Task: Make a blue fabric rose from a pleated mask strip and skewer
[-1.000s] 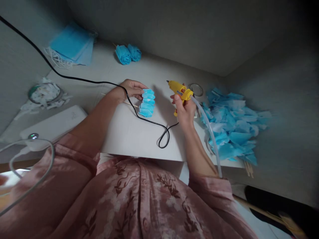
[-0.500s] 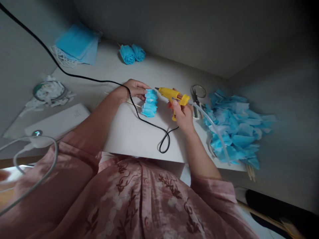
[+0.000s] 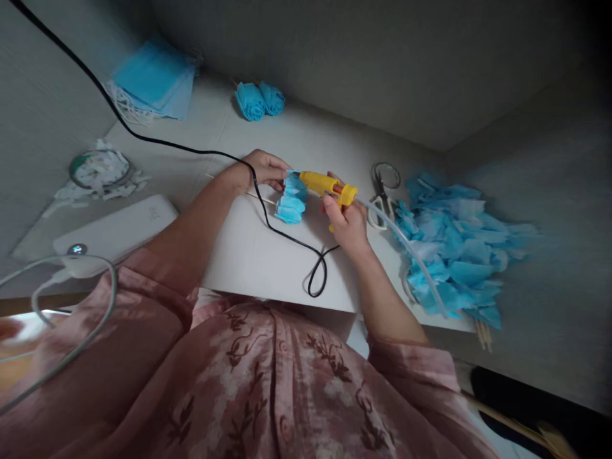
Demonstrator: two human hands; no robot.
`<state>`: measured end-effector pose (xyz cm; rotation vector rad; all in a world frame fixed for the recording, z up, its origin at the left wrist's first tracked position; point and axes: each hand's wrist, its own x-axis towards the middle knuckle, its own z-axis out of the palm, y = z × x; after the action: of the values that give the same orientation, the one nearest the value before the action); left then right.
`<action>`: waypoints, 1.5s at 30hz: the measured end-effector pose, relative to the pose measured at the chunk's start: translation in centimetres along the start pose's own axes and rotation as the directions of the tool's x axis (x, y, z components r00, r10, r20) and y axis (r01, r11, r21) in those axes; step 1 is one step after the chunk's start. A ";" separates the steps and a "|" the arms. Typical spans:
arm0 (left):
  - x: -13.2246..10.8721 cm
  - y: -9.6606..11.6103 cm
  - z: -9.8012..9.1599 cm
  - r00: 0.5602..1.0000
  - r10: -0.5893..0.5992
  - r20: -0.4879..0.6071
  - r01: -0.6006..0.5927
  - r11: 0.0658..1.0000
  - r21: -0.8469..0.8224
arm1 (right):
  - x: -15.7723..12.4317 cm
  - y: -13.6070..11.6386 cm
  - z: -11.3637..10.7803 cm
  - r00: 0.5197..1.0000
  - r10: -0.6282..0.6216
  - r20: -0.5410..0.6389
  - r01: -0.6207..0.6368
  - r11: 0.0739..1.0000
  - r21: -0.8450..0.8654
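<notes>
My left hand point(image 3: 264, 171) pinches a pleated strip of blue fabric point(image 3: 292, 199) that sits on a thin wooden stick lying on the white table point(image 3: 248, 255). My right hand point(image 3: 347, 220) grips a yellow glue gun point(image 3: 327, 186) by its handle. The gun's nozzle points left and touches the top of the blue strip, close to my left fingertips. A clear glue stick point(image 3: 406, 248) trails out of the back of the gun. The gun's black cord point(image 3: 210, 153) runs across the table and over my left wrist.
A heap of cut blue fabric pieces point(image 3: 454, 248) lies at the right, with scissors point(image 3: 382, 191) beside it. Two blue rolled flowers point(image 3: 261, 100) and a stack of face masks point(image 3: 153, 80) sit at the back. White scraps point(image 3: 100, 172) and a white power bank point(image 3: 115, 229) are at the left.
My right hand has carried the glue gun leftward and down until its nozzle meets the blue strip. My left hand has stayed holding the strip.
</notes>
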<state>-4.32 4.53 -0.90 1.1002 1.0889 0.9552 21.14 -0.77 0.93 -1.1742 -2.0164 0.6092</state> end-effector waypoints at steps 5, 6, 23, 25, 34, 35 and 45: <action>-0.1 0.1 0.2 1.000 -0.015 -0.015 0.016 1.000 0.019 | -0.1 0.6 0.2 1.000 -0.009 -0.010 0.009 1.000 0.018; 0.0 0.1 0.1 1.000 -0.016 -0.014 0.017 1.000 0.022 | -0.1 0.7 0.2 1.000 -0.020 -0.015 0.020 1.000 0.010; 0.2 -0.2 -0.2 1.000 0.004 0.004 -0.004 1.000 -0.002 | 0.0 1.1 -0.3 0.999 -0.044 -0.028 0.042 0.997 -0.066; 0.1 -0.1 -0.2 1.000 0.000 -0.004 0.000 1.000 -0.002 | 0.0 1.2 -0.4 0.999 -0.039 -0.028 0.037 0.997 -0.071; -0.3 0.3 0.2 1.000 0.006 -0.021 -0.006 1.000 -0.010 | 0.1 1.1 -1.0 1.000 -0.004 0.010 0.005 0.998 -0.066; -0.3 0.3 0.2 1.000 0.007 -0.021 -0.007 1.000 -0.009 | 0.1 1.1 -1.1 1.000 0.004 0.008 -0.003 0.998 -0.069; 0.1 -0.2 -0.1 1.000 0.008 -0.021 -0.008 1.000 -0.016 | 0.1 0.8 -2.5 0.996 0.075 -0.037 -0.077 0.996 -0.041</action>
<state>-4.39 4.65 -1.14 1.0843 1.0920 0.9823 23.47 -0.20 1.95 -1.2828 -1.9710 0.5819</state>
